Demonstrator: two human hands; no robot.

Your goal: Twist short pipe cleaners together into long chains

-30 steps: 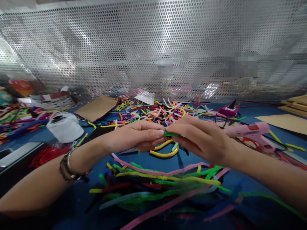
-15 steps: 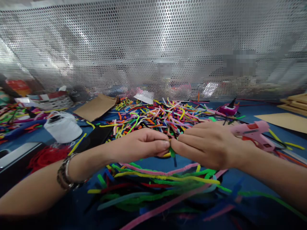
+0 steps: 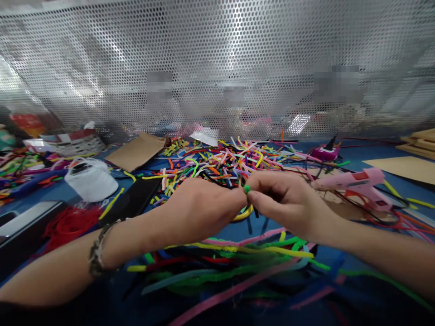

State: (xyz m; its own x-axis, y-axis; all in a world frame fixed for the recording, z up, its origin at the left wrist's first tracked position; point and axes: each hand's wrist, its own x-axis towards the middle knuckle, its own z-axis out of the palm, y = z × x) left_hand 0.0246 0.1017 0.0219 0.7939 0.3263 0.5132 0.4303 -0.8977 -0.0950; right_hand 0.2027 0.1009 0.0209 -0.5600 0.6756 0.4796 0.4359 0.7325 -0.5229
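Both hands meet over the middle of the table, fingertips touching at a small green pipe cleaner piece [image 3: 247,188]. My left hand [image 3: 204,206] is closed, knuckles up, its fingertips at the left side of the piece. With thumb and index finger, my right hand [image 3: 288,201] pinches the green piece from the right. Most of the piece is hidden by the fingers. A yellow pipe cleaner [image 3: 245,214] curves just below the fingertips; whether it is joined to the green one, I cannot tell.
Long pipe cleaners [image 3: 220,276] lie in front of me, and a pile of short cut ones [image 3: 220,158] behind my hands. At right lies a pink glue gun [image 3: 360,183]. To the left are a white spool [image 3: 91,181], red yarn [image 3: 73,224] and cardboard [image 3: 137,151]. A perforated metal panel [image 3: 204,54] stands behind.
My left hand has rolled over, back now upward. My right hand has turned so its thumb and index finger show, with the green piece sitting higher between the fingertips.
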